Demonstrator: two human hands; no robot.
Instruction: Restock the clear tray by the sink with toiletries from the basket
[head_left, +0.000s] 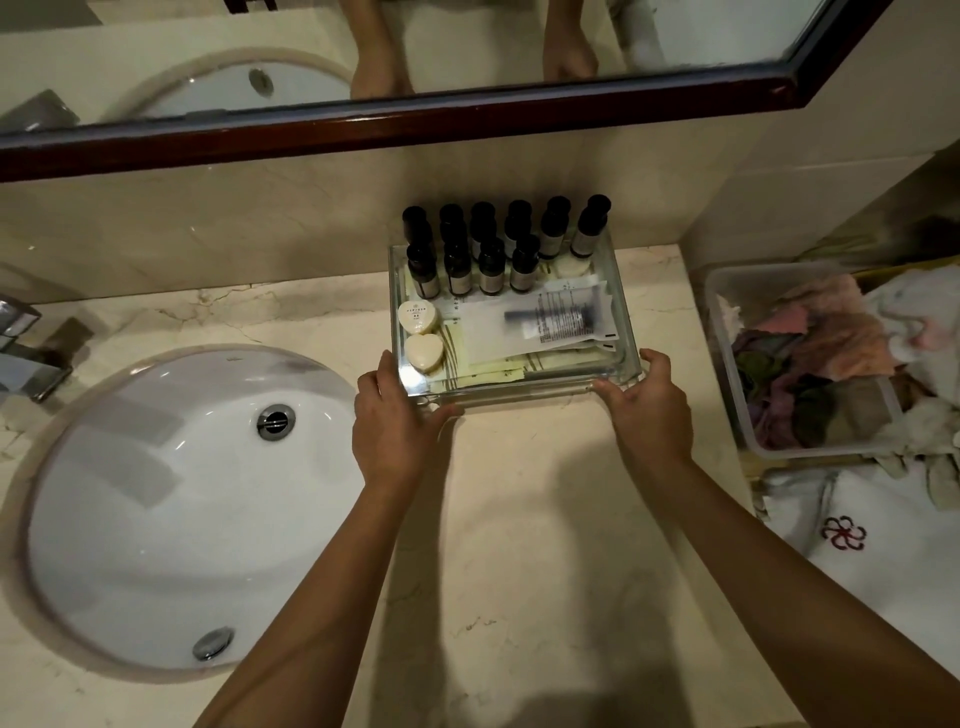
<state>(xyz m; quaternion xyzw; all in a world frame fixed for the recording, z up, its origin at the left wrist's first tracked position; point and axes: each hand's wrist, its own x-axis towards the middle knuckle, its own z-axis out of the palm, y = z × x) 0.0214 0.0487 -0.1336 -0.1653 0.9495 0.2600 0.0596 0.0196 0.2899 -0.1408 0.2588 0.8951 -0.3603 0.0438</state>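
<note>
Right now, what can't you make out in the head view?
Head view:
- Labels on bottles: too small to read.
- In clear tray, lower packets: covered by top packet.
- Most of faucet: cut off by left edge.
- Bottom of plastic bin: hidden by cloths.

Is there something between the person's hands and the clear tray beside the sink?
Nothing visible. The left hand holds the near left corner of the clear rectangular plastic tray, and the right hand holds its near right corner, both in direct contact.
</note>
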